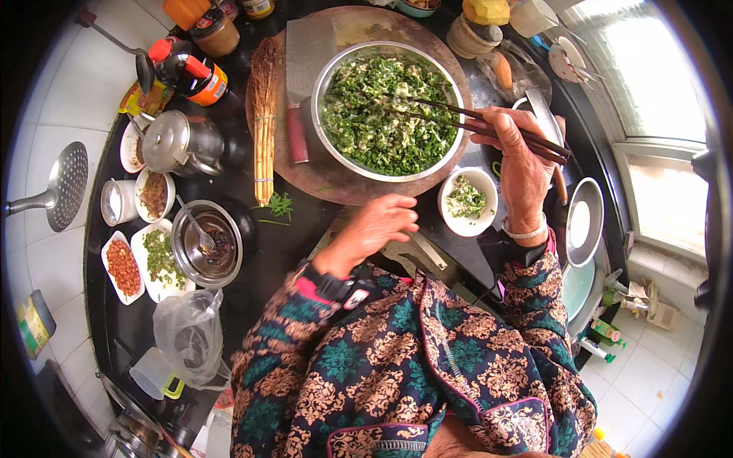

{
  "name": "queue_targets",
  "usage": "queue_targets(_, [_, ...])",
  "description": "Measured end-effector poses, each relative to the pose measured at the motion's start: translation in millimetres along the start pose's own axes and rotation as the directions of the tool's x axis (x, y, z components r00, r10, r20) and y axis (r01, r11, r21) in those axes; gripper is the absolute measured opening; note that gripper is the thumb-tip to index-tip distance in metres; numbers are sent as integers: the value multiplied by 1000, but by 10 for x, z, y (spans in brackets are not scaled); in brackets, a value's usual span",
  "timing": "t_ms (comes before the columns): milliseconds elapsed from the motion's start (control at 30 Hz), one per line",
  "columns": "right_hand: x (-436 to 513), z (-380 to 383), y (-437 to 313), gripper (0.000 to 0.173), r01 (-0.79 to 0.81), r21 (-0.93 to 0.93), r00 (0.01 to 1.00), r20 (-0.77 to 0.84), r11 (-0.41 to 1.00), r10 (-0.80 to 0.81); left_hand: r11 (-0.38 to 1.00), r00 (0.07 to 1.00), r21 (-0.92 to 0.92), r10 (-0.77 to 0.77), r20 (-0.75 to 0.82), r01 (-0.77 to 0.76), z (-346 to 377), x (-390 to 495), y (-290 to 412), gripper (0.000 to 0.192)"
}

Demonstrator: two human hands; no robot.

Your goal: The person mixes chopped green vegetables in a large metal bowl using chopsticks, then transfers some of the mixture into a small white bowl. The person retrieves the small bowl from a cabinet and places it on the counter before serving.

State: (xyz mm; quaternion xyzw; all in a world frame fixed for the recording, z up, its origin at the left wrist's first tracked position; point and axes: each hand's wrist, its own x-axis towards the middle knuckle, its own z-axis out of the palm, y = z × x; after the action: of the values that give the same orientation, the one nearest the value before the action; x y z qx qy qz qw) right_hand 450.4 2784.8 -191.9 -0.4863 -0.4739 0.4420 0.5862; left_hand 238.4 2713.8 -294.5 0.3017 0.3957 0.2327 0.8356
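My right hand (518, 154) grips a pair of dark chopsticks (487, 126), whose tips reach into chopped greens mixed with pale bits (389, 120). The mixture fills a metal bowl (318, 140) on a round wooden chopping board (355, 194). Loosely curled in front of the board, my left hand (375, 229) shows nothing in its fingers; its palm is hidden. A small white bowl (486, 223) between my hands holds some of the same mixture. Left of the metal bowl, a cleaver (309, 63) with a red handle lies on the board, beside a bundled twig whisk (265, 126).
At left stand a metal bowl with a spoon (232, 252), a dish of peanuts (122, 269), a dish of chopped scallion (163, 263), a lidded metal pot (169, 140) and a sauce bottle (189, 74). A stone mortar (467, 40) and a metal basin (592, 217) stand at right.
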Motion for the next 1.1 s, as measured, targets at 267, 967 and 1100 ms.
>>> queue_targets(267, [223, 521, 383, 11, -41, 113, 996, 88, 993, 31, 863, 684, 440, 478, -551, -248, -470, -286, 551, 35])
queue_targets(967, [-53, 556, 194, 10, 47, -65, 986, 164, 997, -36, 936, 841, 201, 350, -413, -290, -719, 159, 661, 17])
queue_targets(1100, [138, 473, 369, 8, -139, -95, 989, 40, 986, 144, 936, 839, 196, 350, -417, -293, -713, 166, 647, 16])
